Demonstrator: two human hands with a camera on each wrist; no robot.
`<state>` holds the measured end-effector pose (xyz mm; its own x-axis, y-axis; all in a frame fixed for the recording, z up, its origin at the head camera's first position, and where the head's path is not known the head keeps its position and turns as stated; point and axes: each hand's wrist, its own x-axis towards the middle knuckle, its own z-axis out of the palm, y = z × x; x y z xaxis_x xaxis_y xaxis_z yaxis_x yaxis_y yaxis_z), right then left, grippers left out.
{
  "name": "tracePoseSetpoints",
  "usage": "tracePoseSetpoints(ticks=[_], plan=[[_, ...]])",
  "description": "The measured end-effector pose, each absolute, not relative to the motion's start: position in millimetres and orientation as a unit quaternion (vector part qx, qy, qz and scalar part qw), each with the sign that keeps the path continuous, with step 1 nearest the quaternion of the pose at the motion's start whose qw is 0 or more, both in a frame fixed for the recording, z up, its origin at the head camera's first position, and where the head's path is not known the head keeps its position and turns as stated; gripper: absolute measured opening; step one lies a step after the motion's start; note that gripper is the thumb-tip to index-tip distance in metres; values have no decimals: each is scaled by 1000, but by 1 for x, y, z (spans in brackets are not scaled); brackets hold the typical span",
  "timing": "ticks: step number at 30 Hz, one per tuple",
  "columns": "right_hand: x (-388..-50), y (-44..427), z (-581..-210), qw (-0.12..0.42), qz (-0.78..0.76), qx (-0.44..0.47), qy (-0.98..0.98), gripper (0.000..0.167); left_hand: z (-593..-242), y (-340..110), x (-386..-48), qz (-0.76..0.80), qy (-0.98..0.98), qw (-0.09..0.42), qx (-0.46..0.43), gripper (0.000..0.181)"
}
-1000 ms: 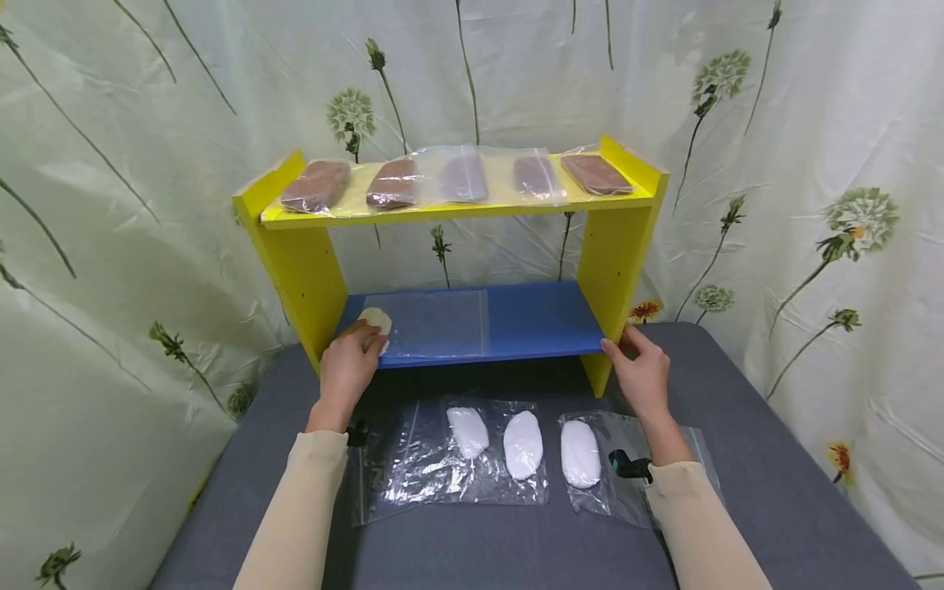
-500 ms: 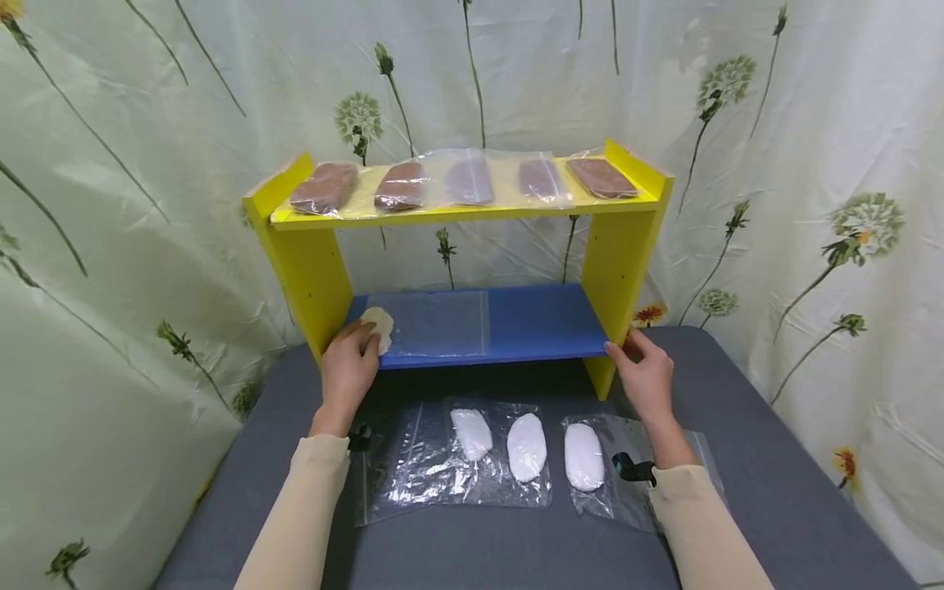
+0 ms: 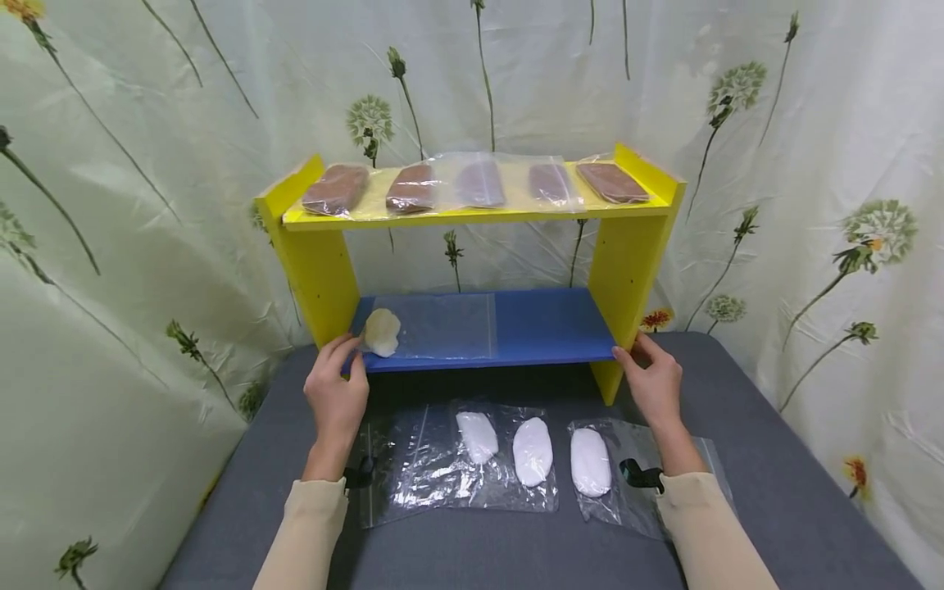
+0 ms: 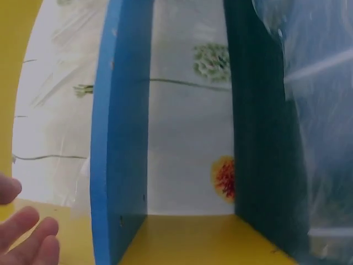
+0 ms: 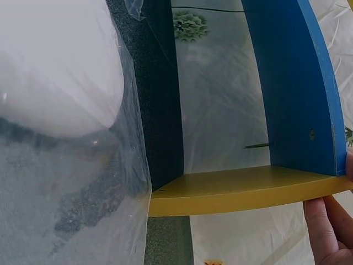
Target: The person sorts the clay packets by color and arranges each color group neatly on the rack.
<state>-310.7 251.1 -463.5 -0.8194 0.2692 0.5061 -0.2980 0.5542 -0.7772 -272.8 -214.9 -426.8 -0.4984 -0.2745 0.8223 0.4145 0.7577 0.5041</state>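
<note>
A yellow shelf unit [image 3: 630, 279] with a blue lower board [image 3: 549, 328] stands on the table. On that board's left end lies a cream, roundish flat piece [image 3: 382, 333] in a clear zip bag [image 3: 450, 328]. My left hand [image 3: 335, 397] is at the board's front left corner, just beside the cream piece; in the left wrist view its thumb and fingers [image 4: 33, 237] are apart with nothing held. At the other end, my right hand [image 3: 652, 381] grips the yellow side panel, thumb by the blue board's front corner and fingers [image 5: 320, 226] against the panel's outer face.
Several bagged brown slabs [image 3: 335, 190] lie along the yellow top board. In front of the unit, a clear bag [image 3: 413, 467] with two white pieces [image 3: 533, 452] and another bag with one white piece [image 3: 590, 463] lie on the grey table [image 3: 472, 549]. A flowered curtain [image 3: 516, 82] hangs behind.
My left hand has drawn back from the cream piece toward the left front corner, leaving it fully visible. My right hand keeps its place on the panel. The head view has shifted slightly.
</note>
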Motion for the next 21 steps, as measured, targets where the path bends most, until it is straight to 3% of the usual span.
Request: tracePoseSetpoints(ticks=[4, 8, 21], plan=[[-310, 251, -465, 298, 471, 5, -830, 47, -433, -218, -263, -390, -743, 543, 2, 10], [-311, 252, -463, 301, 466, 2, -832, 46, -439, -224, -262, -444, -704, 551, 64, 12], [-312, 251, -463, 305, 461, 13, -833, 43, -453, -242, -278, -534, -737, 392, 133, 39]])
